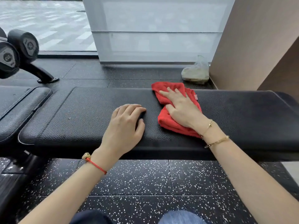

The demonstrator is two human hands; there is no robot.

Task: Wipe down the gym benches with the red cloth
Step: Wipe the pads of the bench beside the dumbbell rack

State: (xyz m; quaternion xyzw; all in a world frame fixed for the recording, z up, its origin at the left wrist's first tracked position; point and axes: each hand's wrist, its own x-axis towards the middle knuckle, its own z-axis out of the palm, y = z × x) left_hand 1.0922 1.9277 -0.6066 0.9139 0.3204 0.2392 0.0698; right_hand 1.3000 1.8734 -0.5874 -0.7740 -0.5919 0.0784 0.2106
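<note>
The red cloth (176,110) lies bunched on the black bench (84,113), right of the pad's middle, reaching from the far edge almost to the near edge. The right hand (181,107) lies flat on top of it, fingers straight and spread, pointing far and left, palm pressing the cloth down onto the pad; it grips nothing. Two thin gold bracelets (215,139) circle that wrist.

Just left of the cloth, apart from it, the left hand (127,123) rests on the bare pad near its near edge. Its fingers are bent, tips down on the leather, thumb out to the right, and it holds nothing. A red cord (96,165) with a small bead is tied round that wrist.

At the left, a second pad (21,101) meets the bench end at an angle. Farther left stand two dumbbells (17,49) on a rack. Beyond the bench, on the far floor by the brown wall (252,46), sits a clear plastic bag (196,71) with something greenish inside. Speckled black floor (145,183) fills the near ground.
</note>
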